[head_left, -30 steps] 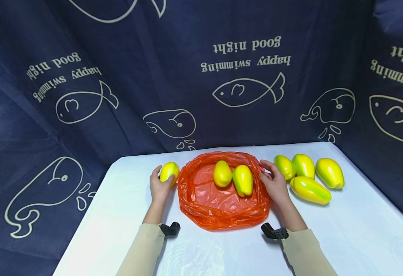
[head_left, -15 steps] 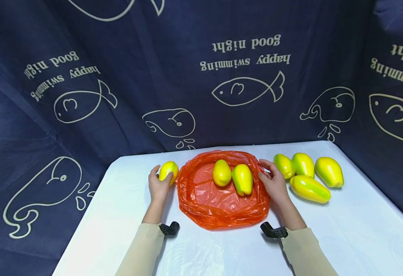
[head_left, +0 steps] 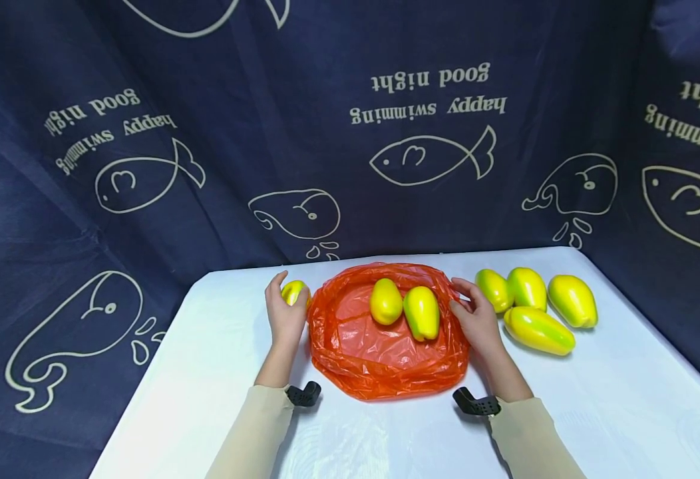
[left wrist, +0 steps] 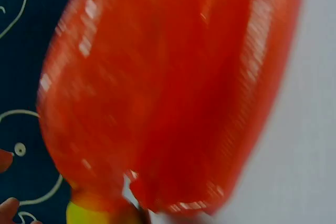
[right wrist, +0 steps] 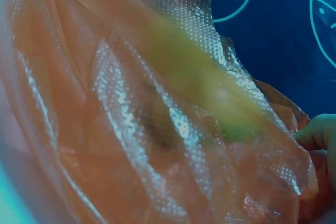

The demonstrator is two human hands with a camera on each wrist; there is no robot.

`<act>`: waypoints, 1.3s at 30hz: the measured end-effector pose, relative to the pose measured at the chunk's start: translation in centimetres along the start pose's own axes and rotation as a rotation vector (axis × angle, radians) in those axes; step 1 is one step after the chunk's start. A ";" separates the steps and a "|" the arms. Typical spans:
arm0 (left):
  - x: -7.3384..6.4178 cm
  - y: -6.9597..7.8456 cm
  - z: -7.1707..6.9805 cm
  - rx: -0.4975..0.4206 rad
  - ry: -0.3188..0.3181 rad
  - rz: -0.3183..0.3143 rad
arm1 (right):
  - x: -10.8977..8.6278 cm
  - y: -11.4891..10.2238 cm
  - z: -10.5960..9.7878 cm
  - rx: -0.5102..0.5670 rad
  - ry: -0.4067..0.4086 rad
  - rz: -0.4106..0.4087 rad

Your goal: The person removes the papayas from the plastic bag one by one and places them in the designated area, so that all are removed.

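A red plastic bag (head_left: 356, 332) lies wide open in the middle of the white table, its rim rolled outward. Two yellow-green papayas (head_left: 386, 301) rest inside it. Another papaya (head_left: 293, 293) is on the table just left of the bag, partly hidden by my left hand (head_left: 285, 316). That hand is over the near side of this papaya, fingers spread, and its fingertips (left wrist: 7, 209) look apart from the fruit (left wrist: 86, 214) in the blurred left wrist view. My right hand (head_left: 480, 322) pinches the bag's right rim; a fingertip (right wrist: 315, 132) shows at the plastic's edge.
Several more papayas (head_left: 538, 330) lie close together on the table (head_left: 613, 399) to the right of my right hand. A dark blue cloth (head_left: 338, 153) with white fish and whale drawings hangs behind and at the sides of the table.
My left hand has shifted slightly right and forward, now covering more of the left papaya; its fingers have come away from the fruit's side. My right hand stays on the bag's rim.
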State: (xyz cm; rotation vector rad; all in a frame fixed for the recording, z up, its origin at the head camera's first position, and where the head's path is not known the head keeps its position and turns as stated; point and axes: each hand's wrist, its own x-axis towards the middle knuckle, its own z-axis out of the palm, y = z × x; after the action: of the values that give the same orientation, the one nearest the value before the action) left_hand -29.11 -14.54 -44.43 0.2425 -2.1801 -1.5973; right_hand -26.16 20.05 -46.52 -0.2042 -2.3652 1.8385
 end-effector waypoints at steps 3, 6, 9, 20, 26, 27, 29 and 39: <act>-0.2 0.9 0.4 -0.019 -0.014 0.032 | 0.0 0.0 0.0 -0.003 0.003 0.004; -0.6 1.9 0.7 -0.029 -0.025 0.037 | 0.0 -0.1 0.0 -0.009 0.002 0.011; -1.0 2.8 1.1 -0.036 -0.036 0.032 | 0.0 0.0 0.0 -0.006 -0.001 0.005; -2.2 4.5 3.5 -0.096 -0.096 0.084 | 0.0 0.0 0.0 0.008 0.000 0.010; -2.7 4.8 4.7 -0.120 -0.164 0.049 | -0.1 -0.1 -0.1 0.013 -0.006 0.012; -2.7 4.8 4.9 -0.118 -0.174 0.041 | -0.1 -0.1 -0.1 0.016 -0.007 0.010; -2.9 4.8 5.3 -0.123 -0.188 0.032 | -0.1 -0.1 -0.1 0.024 -0.008 0.009; -3.9 4.2 6.9 -0.127 -0.266 0.006 | -0.1 -0.1 0.0 0.027 -0.013 0.010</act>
State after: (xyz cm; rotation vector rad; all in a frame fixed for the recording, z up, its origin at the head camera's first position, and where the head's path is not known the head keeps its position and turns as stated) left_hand -28.16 -5.74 -43.05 -0.0164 -2.2549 -1.8462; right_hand -26.06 19.95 -46.39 -0.2017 -2.3507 1.8801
